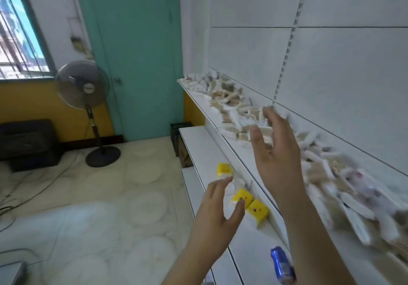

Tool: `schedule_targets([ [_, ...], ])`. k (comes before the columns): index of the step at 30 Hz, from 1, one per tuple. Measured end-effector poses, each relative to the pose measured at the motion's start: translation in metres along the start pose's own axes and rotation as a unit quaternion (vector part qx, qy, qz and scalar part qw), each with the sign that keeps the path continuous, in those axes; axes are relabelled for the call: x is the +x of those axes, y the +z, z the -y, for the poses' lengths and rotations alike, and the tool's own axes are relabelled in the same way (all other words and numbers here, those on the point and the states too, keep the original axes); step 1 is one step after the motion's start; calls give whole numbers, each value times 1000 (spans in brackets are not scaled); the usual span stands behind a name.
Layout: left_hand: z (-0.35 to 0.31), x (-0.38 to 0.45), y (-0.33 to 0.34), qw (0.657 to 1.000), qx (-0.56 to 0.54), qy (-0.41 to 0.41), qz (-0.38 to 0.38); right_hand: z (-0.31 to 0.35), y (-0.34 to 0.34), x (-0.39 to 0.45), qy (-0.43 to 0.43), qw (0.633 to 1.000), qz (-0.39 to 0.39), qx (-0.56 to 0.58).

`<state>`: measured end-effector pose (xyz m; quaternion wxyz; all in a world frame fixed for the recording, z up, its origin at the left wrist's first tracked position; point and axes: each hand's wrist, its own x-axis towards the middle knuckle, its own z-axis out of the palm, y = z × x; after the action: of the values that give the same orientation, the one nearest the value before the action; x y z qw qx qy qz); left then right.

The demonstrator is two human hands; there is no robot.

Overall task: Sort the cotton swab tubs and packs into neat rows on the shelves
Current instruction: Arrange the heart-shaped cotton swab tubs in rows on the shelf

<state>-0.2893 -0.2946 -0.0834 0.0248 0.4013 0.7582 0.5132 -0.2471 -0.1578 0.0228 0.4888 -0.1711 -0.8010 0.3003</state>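
Observation:
A jumbled heap of cotton swab packs (pixel 231 105) covers the upper white shelf (pixel 223 128) from its far end to the near right, blurred by motion. My right hand (pixel 276 150) is raised in front of the heap with fingers spread and holds nothing. Lower down, my left hand (pixel 218 209) hovers with relaxed fingers over the lower shelf (pixel 198 145), just beside three small yellow packs (pixel 242 197). It holds nothing. A blue pack (pixel 280 262) lies on the lower shelf near the bottom edge.
The shelving's white back panel (pixel 331 64) with a slotted upright rises on the right. A standing fan (pixel 82 86) and a teal door (pixel 132 52) are at the back left. Cables run over the tiled floor (pixel 99 207). A dark crate (pixel 178 136) sits by the shelf end.

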Motion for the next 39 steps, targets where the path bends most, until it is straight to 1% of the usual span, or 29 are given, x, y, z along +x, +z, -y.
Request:
schedule_targets([
  [3,18,48,-2,1000,18,-12,-21,-25,32,36,13,1000,10,14],
  [6,31,92,-10,998,52,-23,-16,-45,65,75,32,998,37,45],
  [8,45,118,-15,997,63,-34,-16,-55,90,100,28,997,42,61],
  [12,79,152,-22,995,61,-70,-45,-72,139,132,29,995,59,70],
  [15,103,172,-29,993,58,-94,-42,-81,175,144,30,993,85,70],
  [19,140,213,-47,994,52,-89,-42,-92,226,168,33,993,95,63],
  [24,193,269,-80,996,41,-79,-25,-100,296,204,23,997,72,34],
  [29,249,344,-140,998,20,-51,-13,-90,375,248,10,999,48,10],
  [33,288,398,-181,1000,15,-28,0,-81,424,286,-3,999,31,-26],
  [35,306,420,-191,1000,3,-22,5,-82,446,302,-3,999,18,-41],
  [39,343,458,-200,999,-24,-14,17,-96,486,325,10,998,28,-62],
])
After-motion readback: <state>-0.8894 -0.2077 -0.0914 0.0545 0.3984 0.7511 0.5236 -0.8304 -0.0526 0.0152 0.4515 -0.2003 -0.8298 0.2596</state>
